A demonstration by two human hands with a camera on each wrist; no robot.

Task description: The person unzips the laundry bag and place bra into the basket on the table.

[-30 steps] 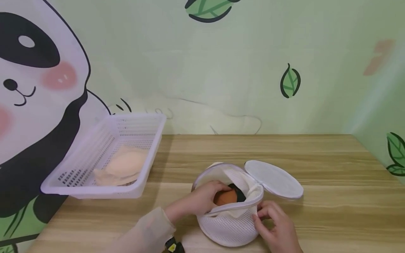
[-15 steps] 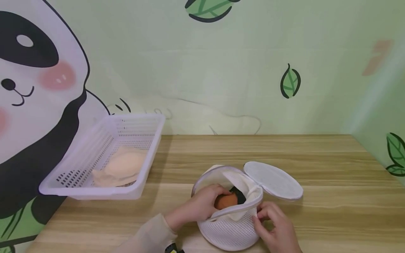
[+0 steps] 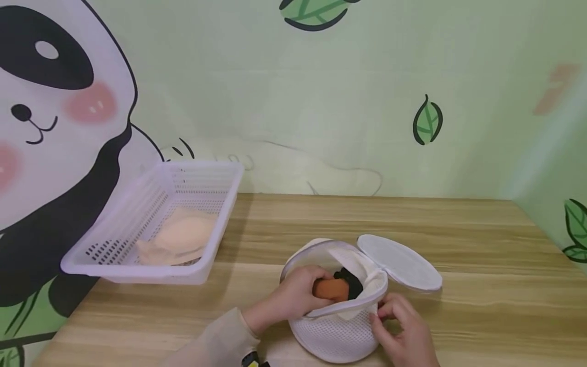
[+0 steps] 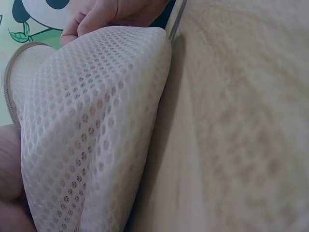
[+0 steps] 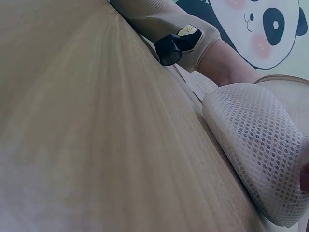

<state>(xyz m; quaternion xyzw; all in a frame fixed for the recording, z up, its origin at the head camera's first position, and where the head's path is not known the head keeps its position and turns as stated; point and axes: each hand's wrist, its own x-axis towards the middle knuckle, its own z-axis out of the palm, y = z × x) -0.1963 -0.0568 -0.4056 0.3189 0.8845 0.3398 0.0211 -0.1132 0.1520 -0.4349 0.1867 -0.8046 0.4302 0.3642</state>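
Observation:
A round white mesh laundry bag (image 3: 337, 336) stands on the table, its oval lid (image 3: 401, 262) folded back to the right. My left hand (image 3: 298, 293) reaches into the mouth and grips an orange-brown and black cloth bundle (image 3: 331, 289), whose lower part is hidden by the rim. At the bag's right side my right hand (image 3: 405, 331) pinches the edge between thumb and fingers. Some off-white lining or cloth shows inside the mouth. Close up in the left wrist view, the mesh wall (image 4: 91, 121) is creased. The right wrist view shows the bag's mesh side (image 5: 260, 140) too.
A white plastic basket (image 3: 151, 278) stands at the left, holding a peach-coloured, rounded soft item (image 3: 183, 234). Behind the wooden table (image 3: 481, 244) is a wall painted with a panda and leaves. A small black device (image 5: 169, 50) sits on the left sleeve.
The orange-brown part of the bundle looks longer and flatter in my left hand than before. The head view has shifted slightly. My right hand keeps its hold on the bag's side.

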